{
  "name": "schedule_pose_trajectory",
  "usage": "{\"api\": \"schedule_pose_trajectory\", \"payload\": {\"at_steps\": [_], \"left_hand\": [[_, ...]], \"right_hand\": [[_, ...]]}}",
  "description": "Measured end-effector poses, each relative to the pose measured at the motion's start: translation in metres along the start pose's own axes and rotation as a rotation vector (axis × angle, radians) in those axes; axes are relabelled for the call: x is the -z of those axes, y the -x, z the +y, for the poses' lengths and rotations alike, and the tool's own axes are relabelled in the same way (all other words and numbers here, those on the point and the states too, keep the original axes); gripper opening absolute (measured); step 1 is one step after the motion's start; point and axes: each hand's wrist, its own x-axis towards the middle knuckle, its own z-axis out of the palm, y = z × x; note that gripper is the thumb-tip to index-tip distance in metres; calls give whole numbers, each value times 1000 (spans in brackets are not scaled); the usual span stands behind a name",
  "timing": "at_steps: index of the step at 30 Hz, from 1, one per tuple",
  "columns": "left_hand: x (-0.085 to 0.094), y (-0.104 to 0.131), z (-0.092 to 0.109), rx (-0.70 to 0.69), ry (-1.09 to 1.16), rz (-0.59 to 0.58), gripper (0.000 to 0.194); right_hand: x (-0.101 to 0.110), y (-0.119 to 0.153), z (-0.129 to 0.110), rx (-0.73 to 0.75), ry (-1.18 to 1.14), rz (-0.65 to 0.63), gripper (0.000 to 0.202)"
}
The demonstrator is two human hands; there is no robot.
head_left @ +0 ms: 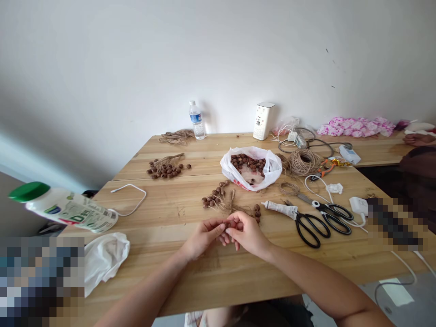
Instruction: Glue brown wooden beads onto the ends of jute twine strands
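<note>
My left hand and my right hand meet over the front middle of the table. Thumb and fingers are pinched together on each, and what lies between them is too small and covered to name. Just beyond them, brown twine strands lie with round brown beads at their ends. More beads sit beside my right hand. Farther back, a white plastic bag stands open with many brown beads inside. To the left is a bundle of beads on twine.
Two black-handled scissors and a white tube lie right of my hands. A twine coil, cables and a charger are farther right. A green-capped bottle and white bag are left. Another person's hand shows far right.
</note>
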Motion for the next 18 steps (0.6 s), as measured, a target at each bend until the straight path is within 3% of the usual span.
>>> {"api": "schedule_pose_trajectory", "payload": {"at_steps": [18], "left_hand": [[-1, 2, 3, 27, 83, 26, 27]], "right_hand": [[4, 1, -6, 20, 92, -8, 7]]}}
